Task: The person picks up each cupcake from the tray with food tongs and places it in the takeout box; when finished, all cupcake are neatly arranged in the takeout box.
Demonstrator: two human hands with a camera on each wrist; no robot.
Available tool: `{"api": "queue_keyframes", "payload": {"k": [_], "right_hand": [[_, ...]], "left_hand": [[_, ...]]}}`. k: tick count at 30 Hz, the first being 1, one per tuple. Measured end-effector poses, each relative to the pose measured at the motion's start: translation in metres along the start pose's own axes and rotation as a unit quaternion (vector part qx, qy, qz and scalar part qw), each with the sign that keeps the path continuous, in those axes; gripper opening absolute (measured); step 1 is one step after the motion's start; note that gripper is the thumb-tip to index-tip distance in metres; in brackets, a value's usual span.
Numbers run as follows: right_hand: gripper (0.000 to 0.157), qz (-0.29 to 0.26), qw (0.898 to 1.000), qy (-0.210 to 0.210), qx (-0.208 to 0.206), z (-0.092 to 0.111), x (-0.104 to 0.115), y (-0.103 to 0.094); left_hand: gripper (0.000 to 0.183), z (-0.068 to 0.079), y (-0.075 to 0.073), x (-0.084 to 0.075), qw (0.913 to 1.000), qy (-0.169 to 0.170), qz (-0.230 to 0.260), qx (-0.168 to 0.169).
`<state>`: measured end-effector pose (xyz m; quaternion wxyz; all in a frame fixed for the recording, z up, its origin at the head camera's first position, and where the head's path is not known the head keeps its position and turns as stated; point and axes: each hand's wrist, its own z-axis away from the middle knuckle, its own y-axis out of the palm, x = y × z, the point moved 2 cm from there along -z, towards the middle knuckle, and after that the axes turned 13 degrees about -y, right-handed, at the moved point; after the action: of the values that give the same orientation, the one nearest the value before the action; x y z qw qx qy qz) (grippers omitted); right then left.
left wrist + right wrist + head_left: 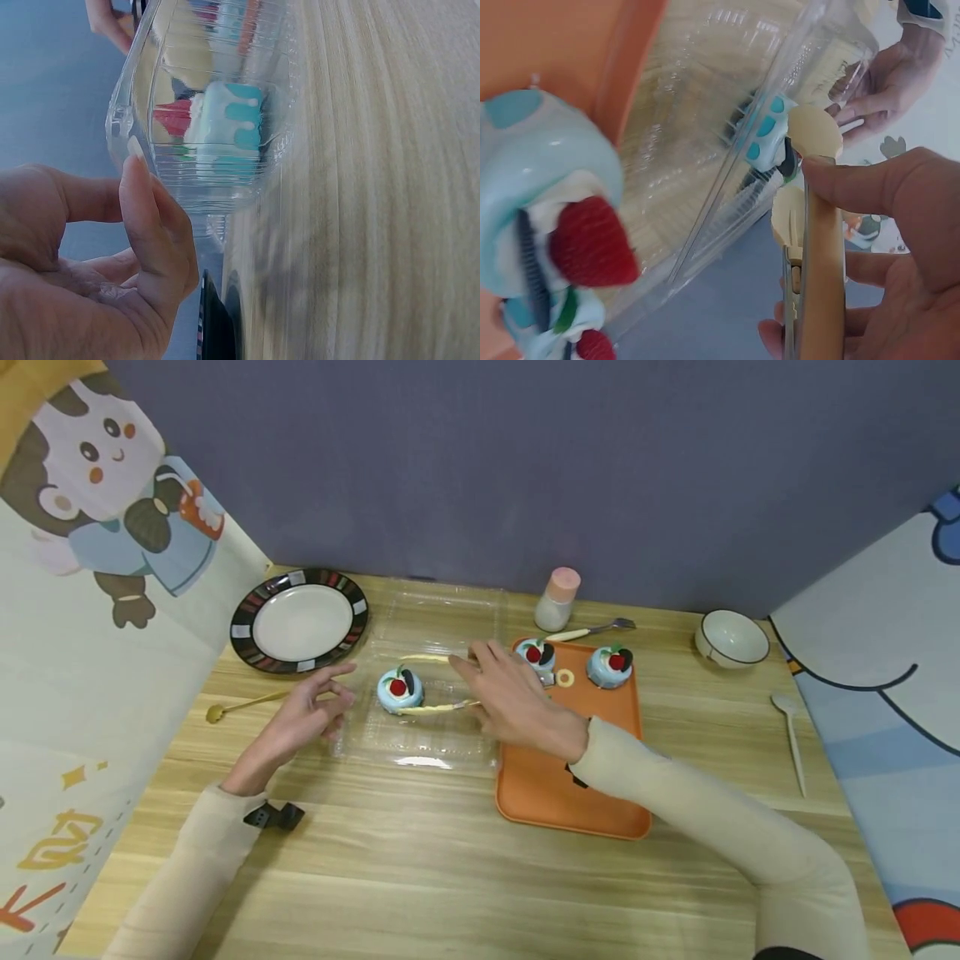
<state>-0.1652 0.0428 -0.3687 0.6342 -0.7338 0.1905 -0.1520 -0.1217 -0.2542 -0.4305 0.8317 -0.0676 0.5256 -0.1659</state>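
Observation:
My right hand (521, 697) grips a pair of tongs (823, 270) with cream-coloured tips. The tips stand apart, one on each side of a small blue toy cake (400, 690) topped with a strawberry and a dark cookie. That cake sits inside a clear plastic container (423, 762) whose lid is folded back. At the container's left side is my left hand (307, 714), its fingers loosely bent. One fingertip (135, 148) is at the container's rim in the left wrist view; whether it touches, I cannot tell. Whether the tongs touch the cake is also unclear.
An orange tray (570, 806) on the right bears another cake (610, 667) and a partly hidden one (534, 653). Around lie a dark-rimmed plate (300, 622), gold spoon (217, 713), pink-capped shaker (558, 600), fork (592, 630), bowl (731, 639) and white spoon (791, 735).

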Motion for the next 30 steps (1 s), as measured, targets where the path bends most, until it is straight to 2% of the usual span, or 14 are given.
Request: {"api": "queue_keyframes", "payload": {"k": [8,16,19,24,30], "right_hand": [[0.071,-0.029,0.997,0.064,-0.039,0.049,-0.023,-0.017],[0.069,-0.015,0.985,0.161,-0.062,0.118,-0.066,-0.029],[0.068,-0.018,0.979,0.196,-0.051,0.148,-0.082,-0.033],[0.073,-0.031,0.964,0.264,-0.020,0.193,-0.103,-0.041],[0.074,-0.047,0.950,0.309,0.012,0.233,-0.119,-0.037]], "left_hand": [[0.058,-0.002,0.000,-0.001,1.0000,-0.001,0.000,0.002],[0.060,-0.002,-0.001,-0.002,1.0000,0.000,-0.007,0.004],[0.060,-0.002,-0.001,-0.003,1.0000,0.001,-0.009,0.003],[0.059,-0.001,-0.001,-0.002,0.9999,0.005,-0.011,0.001],[0.059,0.000,0.001,0.001,1.0000,0.002,-0.009,0.002]]}}
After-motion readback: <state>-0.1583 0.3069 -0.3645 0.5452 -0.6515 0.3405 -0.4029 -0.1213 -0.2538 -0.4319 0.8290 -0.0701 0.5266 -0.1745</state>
